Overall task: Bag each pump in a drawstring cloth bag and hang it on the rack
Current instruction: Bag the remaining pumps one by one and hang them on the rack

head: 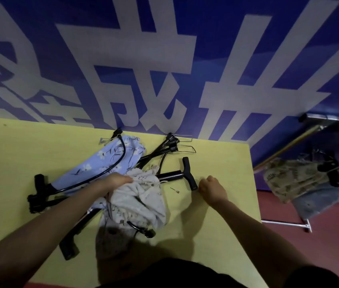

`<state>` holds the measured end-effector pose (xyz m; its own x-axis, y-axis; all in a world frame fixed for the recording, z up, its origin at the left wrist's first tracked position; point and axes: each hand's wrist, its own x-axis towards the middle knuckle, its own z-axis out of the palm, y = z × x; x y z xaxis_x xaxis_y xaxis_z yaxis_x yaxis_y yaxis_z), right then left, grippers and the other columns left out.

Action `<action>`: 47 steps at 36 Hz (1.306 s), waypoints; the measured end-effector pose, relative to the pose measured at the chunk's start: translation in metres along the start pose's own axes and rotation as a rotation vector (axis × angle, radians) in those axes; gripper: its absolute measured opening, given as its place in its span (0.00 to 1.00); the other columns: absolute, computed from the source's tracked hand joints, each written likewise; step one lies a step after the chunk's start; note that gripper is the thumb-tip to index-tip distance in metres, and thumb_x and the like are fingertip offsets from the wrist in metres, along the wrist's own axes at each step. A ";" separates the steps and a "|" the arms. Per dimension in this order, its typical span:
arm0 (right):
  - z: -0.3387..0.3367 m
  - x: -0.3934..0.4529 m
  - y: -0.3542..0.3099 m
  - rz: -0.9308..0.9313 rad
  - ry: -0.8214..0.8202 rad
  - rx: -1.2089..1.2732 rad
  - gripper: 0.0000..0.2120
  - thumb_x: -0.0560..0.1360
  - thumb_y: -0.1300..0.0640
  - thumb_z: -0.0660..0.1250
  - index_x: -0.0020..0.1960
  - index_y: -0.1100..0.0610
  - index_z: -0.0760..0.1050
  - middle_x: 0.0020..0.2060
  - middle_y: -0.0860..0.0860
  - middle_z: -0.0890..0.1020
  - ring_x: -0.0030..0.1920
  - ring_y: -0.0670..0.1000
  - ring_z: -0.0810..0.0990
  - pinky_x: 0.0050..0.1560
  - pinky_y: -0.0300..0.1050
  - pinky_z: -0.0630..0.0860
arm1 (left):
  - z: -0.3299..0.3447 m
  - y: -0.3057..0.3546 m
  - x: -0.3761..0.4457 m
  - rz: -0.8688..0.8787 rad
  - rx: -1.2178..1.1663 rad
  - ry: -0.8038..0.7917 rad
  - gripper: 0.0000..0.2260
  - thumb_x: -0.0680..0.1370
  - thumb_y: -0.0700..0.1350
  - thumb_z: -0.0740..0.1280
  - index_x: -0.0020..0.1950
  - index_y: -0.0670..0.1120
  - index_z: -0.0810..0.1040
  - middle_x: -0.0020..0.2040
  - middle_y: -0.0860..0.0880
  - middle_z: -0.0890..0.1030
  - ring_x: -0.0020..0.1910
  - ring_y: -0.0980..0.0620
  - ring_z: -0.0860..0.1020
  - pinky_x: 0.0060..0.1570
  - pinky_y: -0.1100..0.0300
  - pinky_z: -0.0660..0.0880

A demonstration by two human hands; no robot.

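Near the middle of the yellow table (19, 146), left hand (115, 180) clutching a bunched white cloth bag (135, 202), fingers curled into the fabric. Poking out of that bag toward the right edge: a black pump (172, 175), its barrel half swallowed by cloth, its T-handle (189, 173) bare and lying crosswise on the tabletop. Right hand (211, 189) just beside the near end of the T-handle, fingers curled — touching it or not, cannot tell, and nothing plainly held. Between bag and right hand, a small metal needle (175, 190) flat on the table.

Toward the far edge, a blue floral bag (102, 163) lying slantwise with a black hose (114, 165) looped over it and a pump handle (39, 181) sticking out at its left end. Beside it, further pumps (164, 146) bundled near the far edge, wire foot loops pointing right. Another dark pump (75, 231) running toward the near edge under the left forearm.

Off the right edge of the table, a metal rack (285, 152) carrying a patterned bag (293, 179) — blurred, details unclear. Behind everything, a blue wall (226, 28) with large white characters.
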<state>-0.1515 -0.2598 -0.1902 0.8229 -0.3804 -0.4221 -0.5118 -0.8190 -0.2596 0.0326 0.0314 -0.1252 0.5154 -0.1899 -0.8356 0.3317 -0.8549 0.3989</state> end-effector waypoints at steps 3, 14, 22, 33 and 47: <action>0.003 -0.002 -0.001 -0.018 -0.027 -0.054 0.12 0.80 0.54 0.57 0.57 0.57 0.75 0.54 0.55 0.75 0.56 0.55 0.74 0.52 0.49 0.75 | 0.002 -0.014 0.003 0.006 0.021 0.029 0.18 0.77 0.56 0.67 0.56 0.43 0.81 0.52 0.45 0.81 0.49 0.46 0.80 0.53 0.51 0.75; 0.015 -0.044 -0.024 0.136 -0.121 -0.066 0.14 0.78 0.59 0.60 0.63 0.61 0.70 0.58 0.56 0.76 0.57 0.55 0.77 0.54 0.45 0.75 | 0.010 -0.015 -0.034 -0.006 -0.409 -0.118 0.16 0.82 0.46 0.59 0.60 0.35 0.77 0.51 0.38 0.82 0.50 0.40 0.80 0.53 0.48 0.75; -0.010 -0.104 -0.090 -0.104 -0.140 0.946 0.09 0.82 0.64 0.56 0.42 0.58 0.67 0.32 0.53 0.73 0.31 0.49 0.71 0.36 0.45 0.70 | 0.044 -0.001 -0.093 0.157 -0.847 -0.166 0.15 0.84 0.46 0.55 0.53 0.40 0.79 0.47 0.43 0.85 0.43 0.48 0.83 0.41 0.57 0.78; -0.034 -0.140 -0.150 -0.297 0.197 1.091 0.11 0.79 0.65 0.61 0.40 0.55 0.71 0.31 0.43 0.81 0.34 0.39 0.78 0.39 0.34 0.72 | 0.057 0.016 -0.161 0.391 -0.986 -0.383 0.14 0.74 0.50 0.66 0.49 0.40 0.83 0.45 0.41 0.81 0.39 0.46 0.79 0.41 0.55 0.78; -0.040 -0.154 -0.127 -0.413 0.375 0.599 0.05 0.78 0.57 0.65 0.52 0.56 0.78 0.41 0.49 0.85 0.42 0.50 0.83 0.43 0.49 0.78 | 0.057 0.007 -0.185 0.369 -1.065 -0.401 0.17 0.72 0.47 0.64 0.56 0.38 0.80 0.53 0.38 0.81 0.48 0.43 0.81 0.55 0.52 0.77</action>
<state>-0.2026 -0.1143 -0.0572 0.9475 -0.3038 0.0996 -0.1075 -0.5962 -0.7956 -0.1056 0.0332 0.0100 0.4968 -0.6385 -0.5877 0.8009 0.0765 0.5939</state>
